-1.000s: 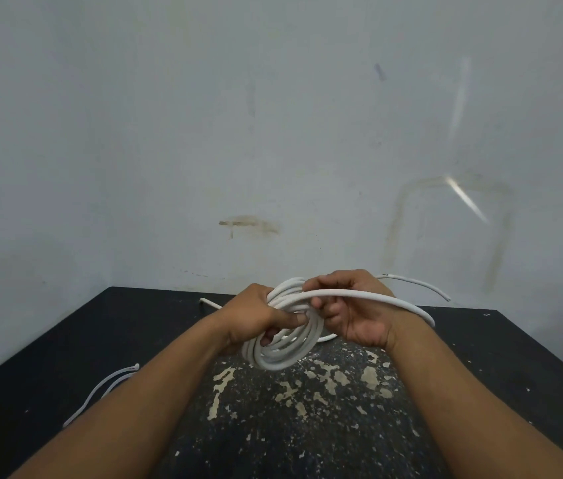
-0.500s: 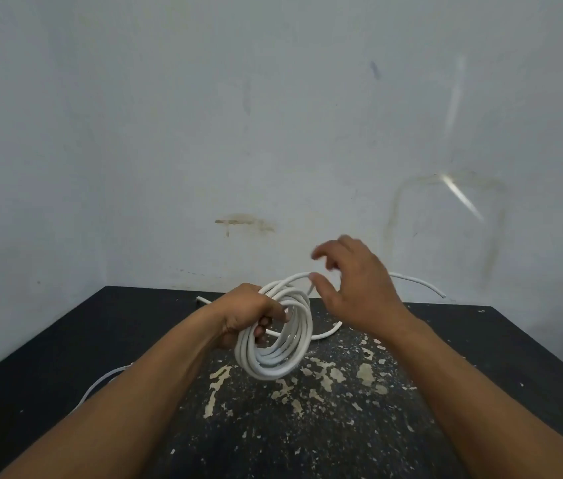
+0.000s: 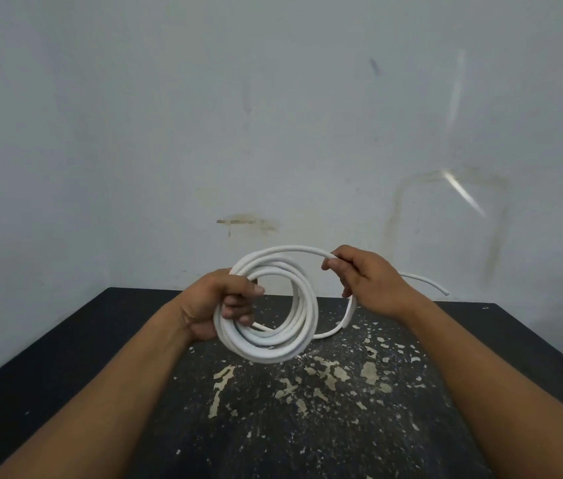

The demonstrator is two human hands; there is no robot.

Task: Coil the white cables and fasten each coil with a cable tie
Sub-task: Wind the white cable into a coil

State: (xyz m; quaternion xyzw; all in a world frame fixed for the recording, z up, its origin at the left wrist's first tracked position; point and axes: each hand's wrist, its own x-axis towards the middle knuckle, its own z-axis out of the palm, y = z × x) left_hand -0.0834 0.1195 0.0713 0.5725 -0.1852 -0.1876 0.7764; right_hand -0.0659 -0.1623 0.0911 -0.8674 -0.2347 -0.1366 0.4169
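A white cable coil [image 3: 302, 326] of several loops hangs upright above the black table [image 3: 66, 347]. My left hand [image 3: 218, 305] grips the coil's left side, thumb across the loops. My right hand [image 3: 366, 278] pinches the loose strand at the coil's upper right. From there the strand arcs over the top into the coil. The cable's free tail [image 3: 428, 283] sticks out to the right behind my right wrist, and a slack loop [image 3: 345, 319] sags under that hand. No cable tie is visible.
The table top is worn, with pale chipped patches [image 3: 307, 375] in the middle. A stained grey wall [image 3: 273, 133] rises right behind the table's far edge.
My right hand, open half a second ago, has closed on the loose strand and lifted it over the coil. The coil has turned to face me.
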